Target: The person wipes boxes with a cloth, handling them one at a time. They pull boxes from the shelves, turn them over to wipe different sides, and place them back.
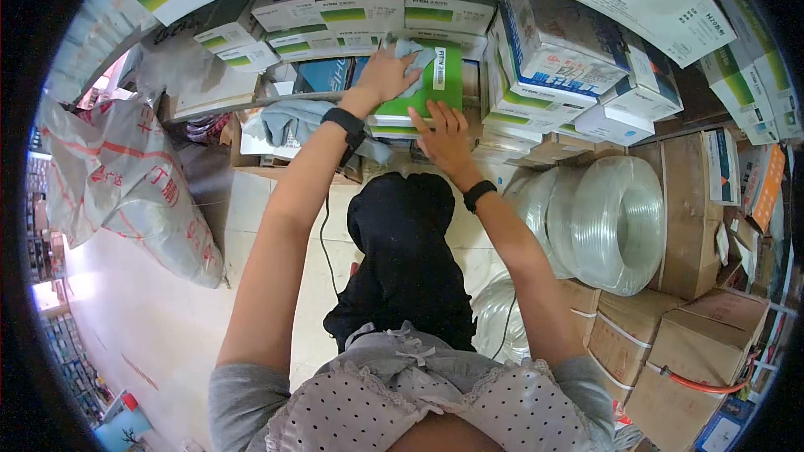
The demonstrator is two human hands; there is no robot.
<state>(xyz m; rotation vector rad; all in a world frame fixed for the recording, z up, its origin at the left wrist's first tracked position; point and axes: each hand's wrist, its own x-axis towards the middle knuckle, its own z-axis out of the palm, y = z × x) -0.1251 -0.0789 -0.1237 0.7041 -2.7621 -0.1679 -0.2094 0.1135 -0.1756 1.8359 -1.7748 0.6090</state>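
A green and white box (445,78) lies on the shelf in front of me, its label reading FITTON or similar. On its top my left hand (387,77) presses a light blue cloth (409,52), with fingers spread over the fabric. My right hand (446,141) holds the box at its near right edge, fingertips on the green top and thumb toward the front. Part of the cloth is hidden beneath the left hand. Another greyish-blue cloth (289,123) lies bunched on the shelf, left of the box, near my left wrist.
Stacked white and green boxes (360,12) fill the shelf behind. More cartons (561,42) rise at the right, above coils of clear hose (615,226). Brown cardboard boxes (670,351) stand at lower right. A full plastic sack (134,184) leans at the left on the tiled floor.
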